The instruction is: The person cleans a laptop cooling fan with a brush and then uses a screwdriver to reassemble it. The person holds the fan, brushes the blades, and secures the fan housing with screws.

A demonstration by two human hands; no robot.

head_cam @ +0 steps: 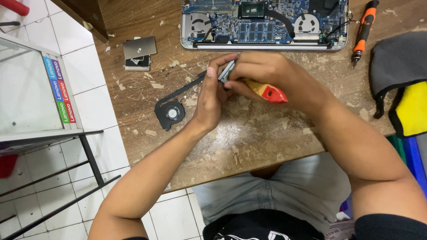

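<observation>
Near the middle of the frame, just above centre, your left hand (209, 100) pinches the silver fin end of a laptop cooling assembly (178, 100), thumb and fingers pressed onto the metal, while your right hand (262, 73) is closed around a tool with a yellow and red handle (266, 91) whose tip meets that same end; the tip itself is hidden behind your fingers. The assembly is a flat black heat pipe running down and left to a round black fan (170, 113) with a pale hub, which rests on the table. The wooden table (258, 133) is brown, scratched and flecked with pale chips. At the top centre lies an opened laptop (264, 24), silver-edged, its blue circuit board and two grey fan housings exposed. In the upper left sits a small square metal part (139, 52), grey and shiny. In the upper right lies an orange and black screwdriver (364, 29), and beside it, at the right edge, a grey and yellow cloth (400, 75). A glass-topped metal stand (35, 93) fills the left side over white floor tiles.
</observation>
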